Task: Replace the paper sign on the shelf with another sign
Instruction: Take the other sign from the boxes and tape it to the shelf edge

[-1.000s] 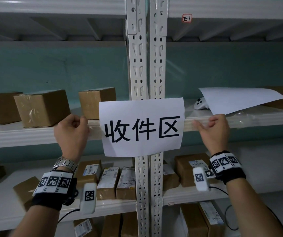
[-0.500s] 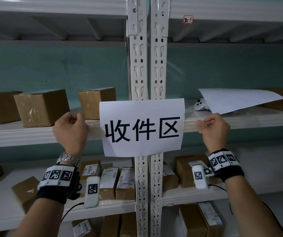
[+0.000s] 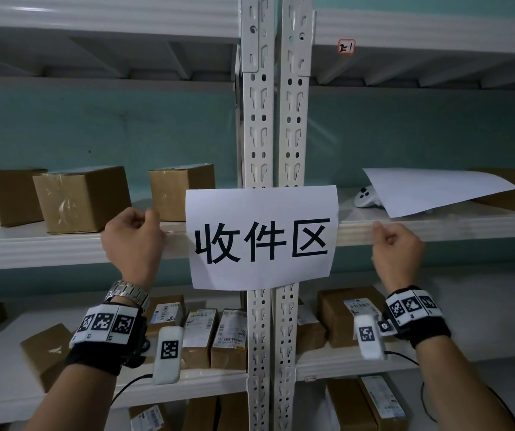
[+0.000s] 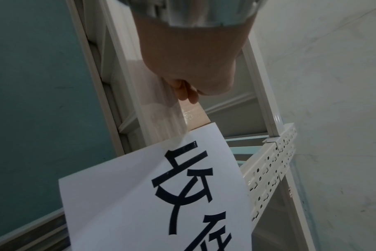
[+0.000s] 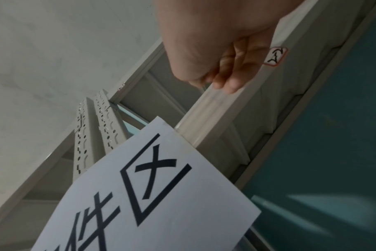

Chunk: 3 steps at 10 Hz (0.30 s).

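A white paper sign (image 3: 262, 237) with three black characters hangs from the front edge of the middle shelf (image 3: 32, 247), across the two uprights. Clear tape (image 3: 175, 233) runs from each of its top corners along the shelf edge. My left hand (image 3: 153, 216) pinches the left tape end (image 4: 193, 113) with curled fingers, just left of the sign (image 4: 140, 195). With curled fingers my right hand (image 3: 380, 231) holds the right tape end (image 5: 204, 108) against the shelf edge, right of the sign (image 5: 161, 195). A second white sheet (image 3: 430, 191) lies on the shelf at the right, its printed side hidden.
Cardboard boxes (image 3: 81, 197) stand on the middle shelf to the left. A white controller (image 3: 366, 197) lies partly under the second sheet. Perforated uprights (image 3: 274, 119) rise behind the sign. Labelled parcels (image 3: 212, 334) fill the lower shelf.
Both hands have shifted a little outward along the shelf edge, away from the sign; the right hand moved more. The sign hangs where it did.
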{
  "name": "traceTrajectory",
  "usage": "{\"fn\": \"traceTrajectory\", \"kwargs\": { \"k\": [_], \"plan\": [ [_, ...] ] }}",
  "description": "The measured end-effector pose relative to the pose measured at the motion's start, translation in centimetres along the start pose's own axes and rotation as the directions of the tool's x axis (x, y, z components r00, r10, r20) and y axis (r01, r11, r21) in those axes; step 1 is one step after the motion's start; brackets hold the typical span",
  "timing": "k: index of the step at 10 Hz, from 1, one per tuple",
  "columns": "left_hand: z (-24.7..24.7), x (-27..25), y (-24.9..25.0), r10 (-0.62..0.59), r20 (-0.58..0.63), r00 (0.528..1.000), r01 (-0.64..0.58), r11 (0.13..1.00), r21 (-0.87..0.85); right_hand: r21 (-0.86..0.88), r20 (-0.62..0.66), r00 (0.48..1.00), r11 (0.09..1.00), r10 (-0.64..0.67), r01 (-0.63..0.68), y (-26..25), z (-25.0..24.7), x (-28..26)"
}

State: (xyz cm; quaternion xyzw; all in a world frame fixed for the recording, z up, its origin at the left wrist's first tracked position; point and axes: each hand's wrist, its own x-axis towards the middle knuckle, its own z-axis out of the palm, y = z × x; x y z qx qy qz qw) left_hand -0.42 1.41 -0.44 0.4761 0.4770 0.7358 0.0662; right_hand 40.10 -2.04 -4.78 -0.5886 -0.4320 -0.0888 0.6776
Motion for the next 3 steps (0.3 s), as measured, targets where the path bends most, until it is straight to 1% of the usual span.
{"fn": "traceTrajectory", "kwargs": {
  "k": [1,3],
  "plan": [
    [0.2,0.1,0.2,-0.004,-0.051,0.999,0.002,0.999,-0.039,0.053,-0.027,1.0,0.999,-0.006,0.008,-0.5,0.0,-0.1],
    [0.7,0.2,0.7,0.033,-0.142,0.989,-0.057,0.983,-0.173,0.107,-0.091,0.996,0.994,-0.008,0.018,-1.6,0.0,1.0]
  ]
}}
